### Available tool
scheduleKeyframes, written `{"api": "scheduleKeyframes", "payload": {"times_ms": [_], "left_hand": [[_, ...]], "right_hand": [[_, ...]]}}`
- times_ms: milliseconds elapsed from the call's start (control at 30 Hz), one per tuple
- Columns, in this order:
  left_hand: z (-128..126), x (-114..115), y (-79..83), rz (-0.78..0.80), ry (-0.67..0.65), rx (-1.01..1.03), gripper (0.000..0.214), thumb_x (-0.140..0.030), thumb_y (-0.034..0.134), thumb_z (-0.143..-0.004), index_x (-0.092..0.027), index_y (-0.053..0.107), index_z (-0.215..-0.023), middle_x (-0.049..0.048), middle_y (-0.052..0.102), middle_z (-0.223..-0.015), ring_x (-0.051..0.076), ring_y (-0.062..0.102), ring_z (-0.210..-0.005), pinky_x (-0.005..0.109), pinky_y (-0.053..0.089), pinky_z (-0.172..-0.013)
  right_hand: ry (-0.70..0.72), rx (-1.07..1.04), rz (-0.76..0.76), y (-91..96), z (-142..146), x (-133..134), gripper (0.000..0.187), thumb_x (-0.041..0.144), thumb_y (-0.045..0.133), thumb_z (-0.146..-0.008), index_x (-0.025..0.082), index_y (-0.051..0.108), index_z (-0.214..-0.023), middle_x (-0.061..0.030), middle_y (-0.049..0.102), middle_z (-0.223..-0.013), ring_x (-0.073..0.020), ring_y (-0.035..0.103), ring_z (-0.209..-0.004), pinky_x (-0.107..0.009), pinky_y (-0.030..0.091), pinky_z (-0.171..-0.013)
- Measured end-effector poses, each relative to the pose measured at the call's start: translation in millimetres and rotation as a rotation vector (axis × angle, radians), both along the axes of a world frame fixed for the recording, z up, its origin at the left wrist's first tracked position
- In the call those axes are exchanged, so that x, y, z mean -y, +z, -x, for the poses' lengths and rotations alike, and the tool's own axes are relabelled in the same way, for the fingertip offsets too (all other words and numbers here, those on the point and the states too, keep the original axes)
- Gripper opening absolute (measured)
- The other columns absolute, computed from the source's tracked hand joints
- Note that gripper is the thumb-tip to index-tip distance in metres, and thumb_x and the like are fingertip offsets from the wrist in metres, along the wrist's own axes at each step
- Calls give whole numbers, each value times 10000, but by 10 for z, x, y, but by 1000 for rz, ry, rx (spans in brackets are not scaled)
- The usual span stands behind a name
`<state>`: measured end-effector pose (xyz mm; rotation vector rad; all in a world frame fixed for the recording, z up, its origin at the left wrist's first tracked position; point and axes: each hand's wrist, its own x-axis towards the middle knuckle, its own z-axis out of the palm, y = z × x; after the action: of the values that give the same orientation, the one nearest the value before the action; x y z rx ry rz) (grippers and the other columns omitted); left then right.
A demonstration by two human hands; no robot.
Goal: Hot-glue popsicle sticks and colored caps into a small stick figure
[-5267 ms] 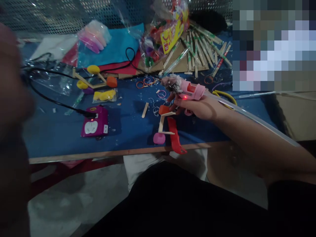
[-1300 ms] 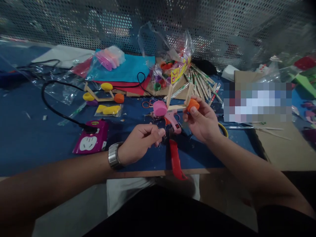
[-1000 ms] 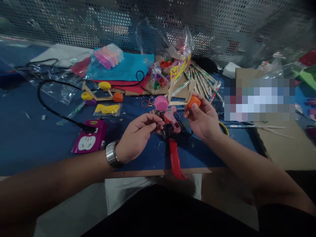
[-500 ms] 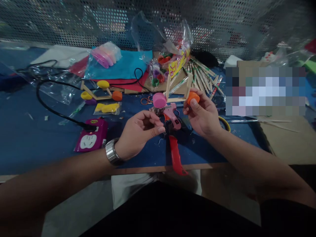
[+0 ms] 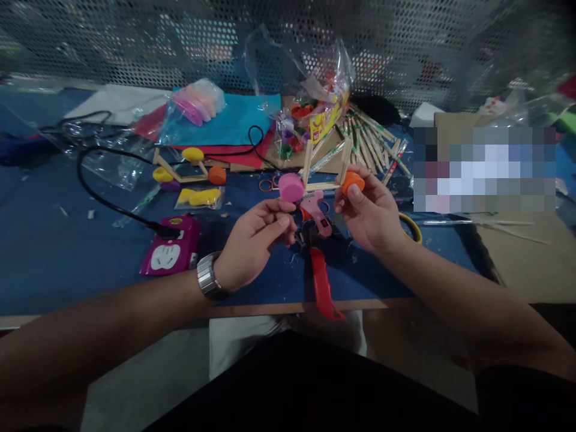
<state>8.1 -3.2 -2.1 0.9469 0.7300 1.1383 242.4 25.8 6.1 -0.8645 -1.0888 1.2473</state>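
My right hand [image 5: 371, 213] pinches an orange bottle cap [image 5: 351, 182] between thumb and fingers. That cap is joined to a frame of wooden sticks [image 5: 321, 185], which has two sticks standing up and a pink bottle cap [image 5: 291, 187] at its left end. My left hand [image 5: 254, 240] is at the pink cap's lower edge, fingers partly curled and thumb apart from the index finger; whether a fingertip touches the cap is unclear. Below the frame lie a pink glue gun [image 5: 318, 210] and a red-handled tool [image 5: 323, 282], whose head is partly hidden.
A similar stick frame [image 5: 191, 178] with coloured caps lies left, behind a yellow packet [image 5: 199, 198]. A purple power socket box [image 5: 173, 243] has a black cable [image 5: 90, 192] plugged in. Sticks [image 5: 371, 144], a bag of caps [image 5: 294, 129], blue sheets [image 5: 243, 114] and cardboard [image 5: 535, 252] lie around.
My left index finger has risen to the pink cap's lower edge, and the left thumb has drawn back slightly. My right hand keeps the orange cap nearly still. The view has shifted slightly.
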Motion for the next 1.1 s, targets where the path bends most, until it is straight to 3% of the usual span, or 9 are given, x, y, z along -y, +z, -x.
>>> {"api": "scheduleKeyframes", "payload": {"times_ms": [100,267,367,533,733,867,967,1033,1100], "left_hand": [[-16,-8,-10,-21,-13,10,341,-291,1007,-813,-184,746,-1004,-9,708,-852,106,676,-678,224,576,-624],[-5,29,23,-12,-82,40,479,-433,1057,-746,-158,684,-867,-17,670,-792,94,649,-666,206,562,-623],[2,47,52,20,-117,43,545,-571,992,-804,-135,666,-769,-4,635,-712,96,618,-629,211,535,-590],[2,34,31,67,-159,1,457,-572,928,-888,-133,805,-920,-21,600,-617,82,559,-568,191,482,-559],[78,61,63,-36,-287,-131,330,-477,905,-937,-150,879,-899,29,703,-617,97,601,-577,193,486,-570],[113,129,124,-193,-492,-226,265,-338,819,-1018,-131,868,-860,48,724,-636,105,621,-592,205,493,-585],[96,148,101,-266,-538,-223,219,-305,723,-1081,-145,845,-994,49,739,-759,109,656,-682,207,531,-644],[71,129,62,-206,-452,-150,219,-344,746,-1070,-174,797,-1198,40,722,-883,106,659,-722,206,547,-646],[47,93,32,-125,-337,-20,412,-412,842,-997,-221,685,-1326,-1,663,-927,92,630,-662,194,513,-559]], "right_hand": [[32,-35,17,19,35,44,501,500,1029,-747,339,780,-1150,43,662,-856,-133,627,-718,-279,606,-658],[111,-41,17,8,94,126,512,464,1044,-739,312,765,-1141,51,693,-843,-117,650,-657,-258,603,-588],[145,-16,16,-18,110,163,515,450,1040,-742,305,753,-1145,54,697,-833,-116,639,-611,-254,603,-536],[143,-4,15,-47,116,190,506,429,1048,-729,306,759,-1127,50,728,-866,-115,651,-611,-249,629,-536],[26,-25,-95,-98,69,56,457,400,1036,-770,319,771,-1134,56,694,-844,-99,650,-650,-231,626,-615],[-91,-23,-107,-162,-5,-81,492,437,1037,-760,337,757,-1152,42,684,-929,-106,633,-694,-242,616,-622],[-82,-12,-118,-179,-34,-110,456,444,1008,-803,357,753,-1171,41,667,-918,-115,635,-720,-244,613,-629],[-41,-14,-109,-161,-28,-87,445,433,1004,-811,358,757,-1173,46,670,-911,-107,636,-706,-237,608,-625],[4,-20,-80,-125,-6,-42,463,434,1017,-790,349,760,-1165,50,684,-910,-100,639,-683,-236,606,-619]]}}
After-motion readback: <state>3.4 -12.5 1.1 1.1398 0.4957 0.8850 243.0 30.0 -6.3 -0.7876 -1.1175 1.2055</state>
